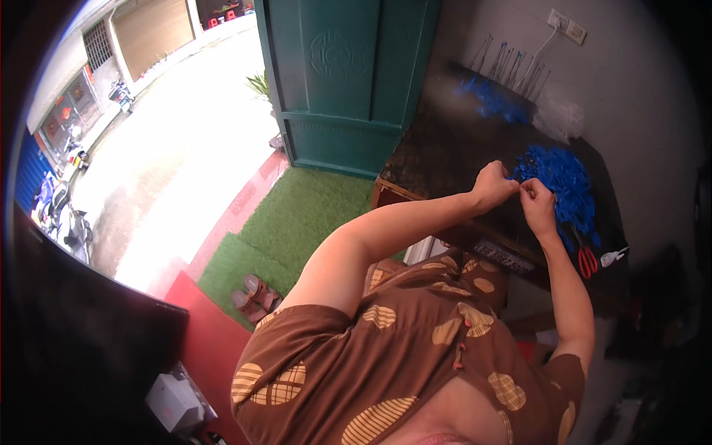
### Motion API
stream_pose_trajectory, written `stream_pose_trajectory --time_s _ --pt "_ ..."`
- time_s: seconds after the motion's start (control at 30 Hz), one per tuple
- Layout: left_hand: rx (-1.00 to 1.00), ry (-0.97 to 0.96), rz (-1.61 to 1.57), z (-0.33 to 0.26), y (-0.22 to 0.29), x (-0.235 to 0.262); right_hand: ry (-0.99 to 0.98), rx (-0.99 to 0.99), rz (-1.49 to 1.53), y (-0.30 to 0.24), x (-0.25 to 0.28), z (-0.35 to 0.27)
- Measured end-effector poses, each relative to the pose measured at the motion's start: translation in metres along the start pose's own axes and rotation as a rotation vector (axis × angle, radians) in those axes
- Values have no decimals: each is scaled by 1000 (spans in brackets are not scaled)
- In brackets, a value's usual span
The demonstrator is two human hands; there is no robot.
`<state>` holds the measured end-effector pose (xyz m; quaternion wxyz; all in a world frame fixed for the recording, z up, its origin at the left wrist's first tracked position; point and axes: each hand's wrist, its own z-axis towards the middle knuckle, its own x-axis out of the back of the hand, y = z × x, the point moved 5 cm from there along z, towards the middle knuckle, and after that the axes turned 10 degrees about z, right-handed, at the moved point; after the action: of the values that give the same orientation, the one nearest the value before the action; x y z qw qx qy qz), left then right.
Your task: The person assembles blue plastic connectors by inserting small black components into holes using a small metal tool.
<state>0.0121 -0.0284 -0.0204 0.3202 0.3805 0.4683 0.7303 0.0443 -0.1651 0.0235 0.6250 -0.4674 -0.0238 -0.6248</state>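
Observation:
My left hand (495,187) and my right hand (538,205) meet at the front of the dark table (445,141). Both are closed in a pinch, fingertips nearly touching. A speck of blue shows by the left fingers, but what they hold is too small to make out. Just beyond and to the right of my hands lies a heap of bright blue strip-like pieces (561,178). Red-handled scissors (587,263) rest right of my right forearm, their blades partly hidden by the blue heap.
Behind the heap are a clear plastic bag (560,119), more blue pieces (495,100) and a row of upright thin wires (512,70). A white object (614,257) lies by the scissors. A green door (341,81) stands left of the table, over green matting (297,211) with sandals (256,297).

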Motion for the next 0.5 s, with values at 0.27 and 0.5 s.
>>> stream_pose_trajectory --time_s 0.27,0.5 --pt "42 -152 -28 23 30 17 -27 -216 355 16 2 26" --pt "24 -212 50 58 32 15 -98 -208 445 33 7 54"
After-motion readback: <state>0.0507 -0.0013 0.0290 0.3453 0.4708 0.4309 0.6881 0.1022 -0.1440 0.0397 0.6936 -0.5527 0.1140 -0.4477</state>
